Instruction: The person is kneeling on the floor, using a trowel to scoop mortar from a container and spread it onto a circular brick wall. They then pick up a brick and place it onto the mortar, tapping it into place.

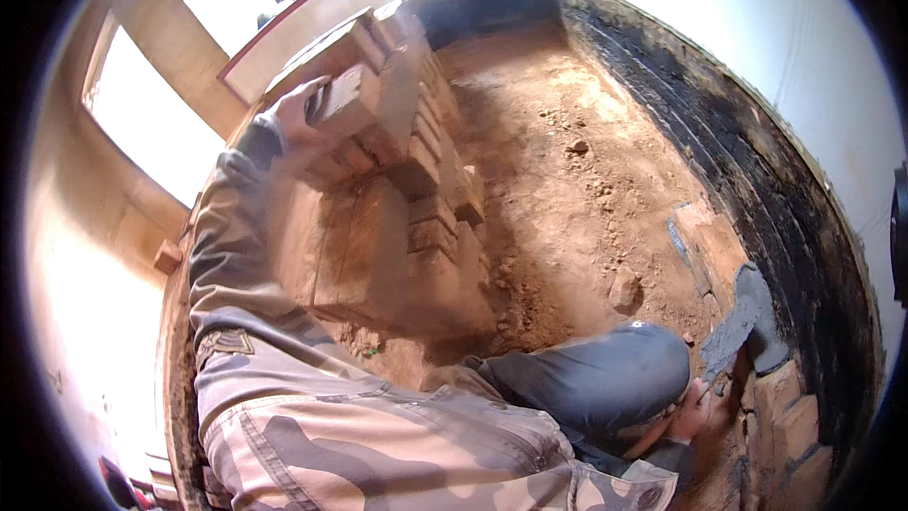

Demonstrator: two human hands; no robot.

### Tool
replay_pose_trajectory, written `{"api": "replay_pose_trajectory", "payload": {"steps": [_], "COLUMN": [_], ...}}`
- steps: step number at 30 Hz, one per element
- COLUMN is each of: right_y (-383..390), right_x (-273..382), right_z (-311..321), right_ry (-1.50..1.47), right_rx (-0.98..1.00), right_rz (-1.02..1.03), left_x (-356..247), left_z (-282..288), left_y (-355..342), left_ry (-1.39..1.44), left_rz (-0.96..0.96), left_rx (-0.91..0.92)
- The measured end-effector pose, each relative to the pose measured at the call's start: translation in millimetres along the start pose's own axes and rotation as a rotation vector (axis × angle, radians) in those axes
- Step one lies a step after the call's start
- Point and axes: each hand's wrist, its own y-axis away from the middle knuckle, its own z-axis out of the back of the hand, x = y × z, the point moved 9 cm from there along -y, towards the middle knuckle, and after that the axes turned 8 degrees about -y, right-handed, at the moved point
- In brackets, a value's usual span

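Reaching far out, left hand (288,114) fingers grip a brick (345,99); right hand (695,412) clasps a mortar-laden trowel (733,336).

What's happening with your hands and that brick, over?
Left hand gripping a brick on top of the brick stack. Right hand holding a trowel loaded with grey mortar, by the low brick course. Nothing blocking.

Long camouflage sleeve (236,255) in tan, brown and grey patches, left side, with a dark shoulder patch (224,342). Grey-blue trousers over the knee (605,374), right, near. Bare hands, no gloves.
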Motion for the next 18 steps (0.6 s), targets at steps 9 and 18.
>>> {"api": "replay_pose_trajectory", "payload": {"steps": [9,18], "right_y": [16.6,21.5], "right_x": [68.7,261.2], "right_z": [-38.8,-187.0], "right_ry": [0.083,-0.586], "right_rx": [0.043,0.606], "right_rz": [0.03,-0.048], "left_x": [-153.7,-471.4], "left_z": [38.8,-1.0], "left_y": [-1.7,-73.6], "left_ry": [0.419,1.232], "left_rz": [-0.181,-0.898], "left_rx": [-0.146,0.418]}}
